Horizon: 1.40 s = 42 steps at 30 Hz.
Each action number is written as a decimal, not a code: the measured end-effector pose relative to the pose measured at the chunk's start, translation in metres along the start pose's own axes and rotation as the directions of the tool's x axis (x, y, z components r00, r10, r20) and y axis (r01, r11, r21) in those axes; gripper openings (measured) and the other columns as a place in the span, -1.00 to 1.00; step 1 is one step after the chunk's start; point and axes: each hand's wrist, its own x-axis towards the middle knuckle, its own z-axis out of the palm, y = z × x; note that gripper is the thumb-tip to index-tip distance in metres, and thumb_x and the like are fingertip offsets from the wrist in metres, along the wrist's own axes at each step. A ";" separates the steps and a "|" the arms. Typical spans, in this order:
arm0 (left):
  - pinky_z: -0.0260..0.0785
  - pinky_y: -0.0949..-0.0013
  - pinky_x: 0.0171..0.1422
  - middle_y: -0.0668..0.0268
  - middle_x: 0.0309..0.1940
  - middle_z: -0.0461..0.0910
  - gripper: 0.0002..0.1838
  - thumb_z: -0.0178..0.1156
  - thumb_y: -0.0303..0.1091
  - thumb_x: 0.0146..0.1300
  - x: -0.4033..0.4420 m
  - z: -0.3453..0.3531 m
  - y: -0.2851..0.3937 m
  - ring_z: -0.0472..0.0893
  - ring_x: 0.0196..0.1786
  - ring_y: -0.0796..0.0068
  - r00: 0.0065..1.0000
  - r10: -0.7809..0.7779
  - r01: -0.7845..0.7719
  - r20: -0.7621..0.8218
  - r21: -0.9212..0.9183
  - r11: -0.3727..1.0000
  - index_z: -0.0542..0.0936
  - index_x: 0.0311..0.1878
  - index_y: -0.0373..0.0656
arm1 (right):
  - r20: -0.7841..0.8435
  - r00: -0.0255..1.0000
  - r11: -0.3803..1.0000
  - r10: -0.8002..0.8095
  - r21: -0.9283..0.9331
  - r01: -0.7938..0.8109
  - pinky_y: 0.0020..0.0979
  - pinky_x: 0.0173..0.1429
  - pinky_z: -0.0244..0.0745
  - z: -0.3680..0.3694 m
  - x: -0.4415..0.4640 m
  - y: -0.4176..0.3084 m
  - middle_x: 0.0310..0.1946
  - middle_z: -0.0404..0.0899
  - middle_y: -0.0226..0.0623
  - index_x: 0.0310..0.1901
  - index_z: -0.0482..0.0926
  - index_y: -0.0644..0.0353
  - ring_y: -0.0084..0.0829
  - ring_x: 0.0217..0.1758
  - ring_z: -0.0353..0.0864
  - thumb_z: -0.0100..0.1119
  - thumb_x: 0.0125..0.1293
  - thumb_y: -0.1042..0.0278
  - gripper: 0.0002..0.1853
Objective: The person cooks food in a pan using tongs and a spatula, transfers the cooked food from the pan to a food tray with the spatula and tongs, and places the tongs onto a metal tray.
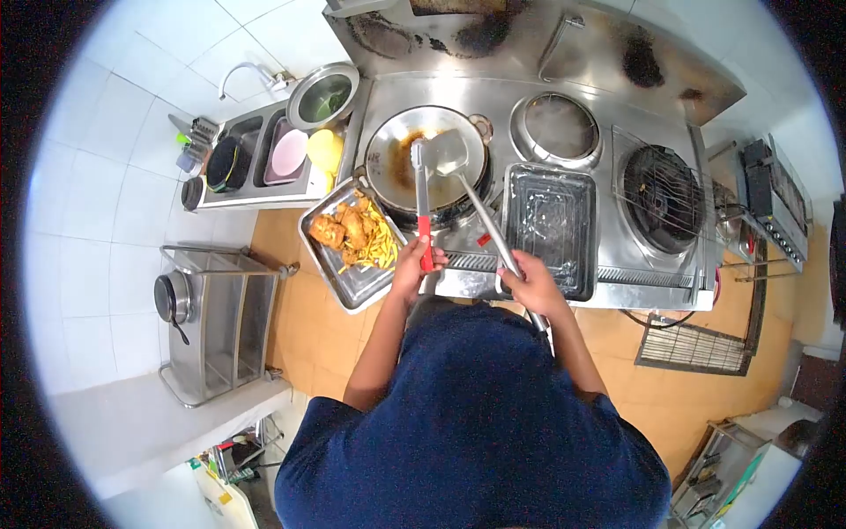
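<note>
My left hand is closed around the red grip of metal tongs, whose tips reach over the wok. In my right hand is the long handle of a metal wok spatula. Its broad head is over the wok too, close beside the tongs' tips. Brownish liquid lies in the bottom of the wok. Left of my left hand, a metal tray holds fried chicken pieces and yellow fries. A dark, wet-looking rectangular tray rests near my right hand.
A lidded round pot stands behind the dark tray. To the right, a wire rack lies over a burner. A sink at the left has a pink bowl and a metal basin. A steel cart stands lower left.
</note>
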 end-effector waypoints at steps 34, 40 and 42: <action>0.47 -0.10 -0.23 -0.15 -0.41 0.63 -0.55 0.18 -0.05 0.37 0.043 -0.003 0.018 0.66 -0.29 -0.23 0.821 0.567 -0.086 -0.060 0.970 0.227 0.43 -0.14 -0.36 | -0.305 0.907 0.902 -0.291 -0.403 0.154 -0.10 -0.23 0.50 -0.017 -0.013 0.047 -0.39 0.60 0.08 0.06 0.49 0.28 0.11 -0.34 0.65 0.19 0.28 0.38 -0.66; 0.48 -0.12 -0.21 -0.18 -0.36 0.65 -0.53 0.15 -0.03 0.38 0.053 -0.012 0.015 0.66 -0.25 -0.24 0.848 0.528 -0.056 -0.055 0.980 0.192 0.46 -0.11 -0.37 | -0.274 0.906 0.895 -0.324 -0.400 0.199 -0.13 -0.23 0.50 -0.015 -0.007 0.055 -0.40 0.59 0.10 0.07 0.49 0.34 0.06 -0.36 0.65 0.23 0.26 0.39 -0.63; 0.49 -0.13 -0.19 -0.18 -0.34 0.65 -0.52 0.14 -0.02 0.38 0.058 -0.015 0.017 0.67 -0.24 -0.24 0.855 0.516 -0.036 -0.056 0.985 0.167 0.48 -0.11 -0.38 | -0.261 0.906 0.884 -0.333 -0.419 0.205 -0.14 -0.22 0.51 -0.013 -0.004 0.054 -0.38 0.60 0.09 0.07 0.49 0.36 0.03 -0.35 0.66 0.23 0.26 0.39 -0.62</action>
